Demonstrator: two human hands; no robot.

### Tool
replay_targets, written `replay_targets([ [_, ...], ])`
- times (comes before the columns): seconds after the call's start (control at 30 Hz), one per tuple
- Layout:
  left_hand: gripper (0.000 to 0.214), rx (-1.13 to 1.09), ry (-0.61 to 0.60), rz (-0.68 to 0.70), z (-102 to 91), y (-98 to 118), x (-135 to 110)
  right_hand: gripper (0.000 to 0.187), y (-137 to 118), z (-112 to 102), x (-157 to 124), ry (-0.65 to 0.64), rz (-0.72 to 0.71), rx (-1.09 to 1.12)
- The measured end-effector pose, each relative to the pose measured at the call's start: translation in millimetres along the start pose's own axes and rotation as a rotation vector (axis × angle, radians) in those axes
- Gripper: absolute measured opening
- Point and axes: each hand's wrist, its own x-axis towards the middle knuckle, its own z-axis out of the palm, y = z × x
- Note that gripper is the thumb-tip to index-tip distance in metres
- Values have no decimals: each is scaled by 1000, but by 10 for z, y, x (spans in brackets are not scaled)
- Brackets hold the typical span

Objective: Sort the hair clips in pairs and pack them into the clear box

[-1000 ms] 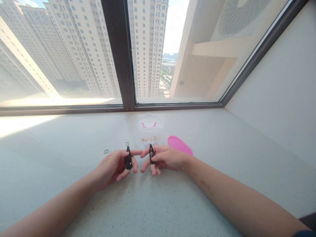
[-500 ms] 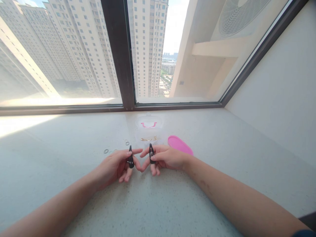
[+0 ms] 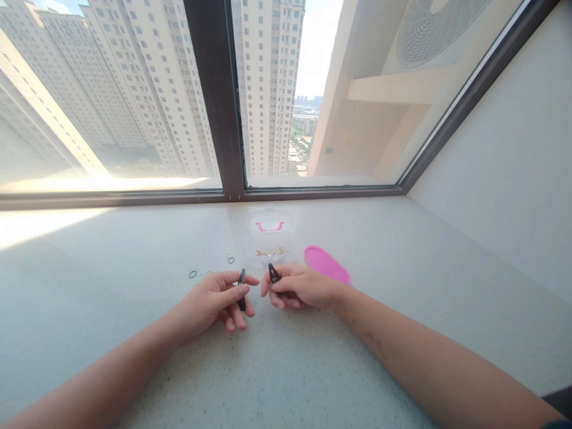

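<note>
Between the thumb and fingers of my left hand is a black snap hair clip, held nearly upright and seen almost edge-on. My right hand pinches a second black snap hair clip, its narrow end pointing up and slightly left. The hands are close together but apart, above the speckled pale counter. Just beyond them stands a clear plastic box with gold-coloured pieces inside. Its raised lid carries a pink handle.
A pink oval lid or tray lies right of the box, close to my right forearm. Small dark rings and some pale ones lie left of the box. Behind the counter is a window with a dark frame; a white wall rises at right.
Both clips have turned within the fingers, the left one now edge-on. My fingertips, earlier touching or nearly so at the lower fingers, have drawn apart, and the right fingers have curled in.
</note>
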Motion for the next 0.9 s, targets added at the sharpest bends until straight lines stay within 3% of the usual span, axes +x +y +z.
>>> replay_targets([
  [0.13, 38, -12, 24, 0, 28, 23, 10, 13, -23, 41, -11, -4, 4, 18],
  [0.33, 31, -93, -5, -9, 40, 48, -14, 40, -2, 20, 21, -34, 26, 119],
  [0.67, 18, -21, -53, 33, 49, -7, -21, 8, 34, 17, 0, 11, -31, 100],
  [0.9, 17, 47, -56, 51, 78, 18, -37, 18, 104, -43, 32, -79, -43, 94],
])
